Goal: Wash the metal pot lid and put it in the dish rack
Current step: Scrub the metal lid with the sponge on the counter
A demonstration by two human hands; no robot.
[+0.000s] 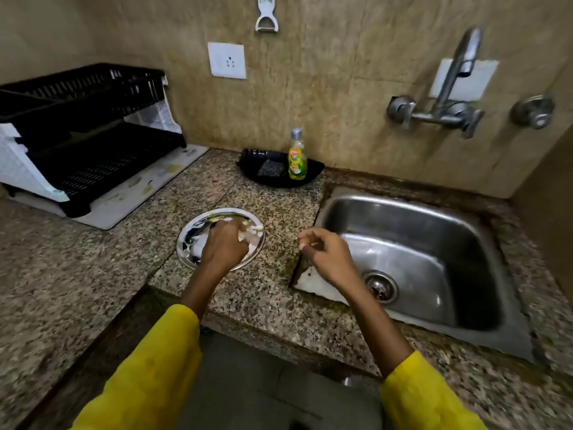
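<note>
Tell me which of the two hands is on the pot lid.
The left hand: it rests on the metal pot lid lying on the counter. The right hand hangs empty above the sink edge, touching nothing.

Mottled tan stone-tiled wall behind, with white square power socket; speckled brown granite desk below; grey tiled floor underfoot.
</note>
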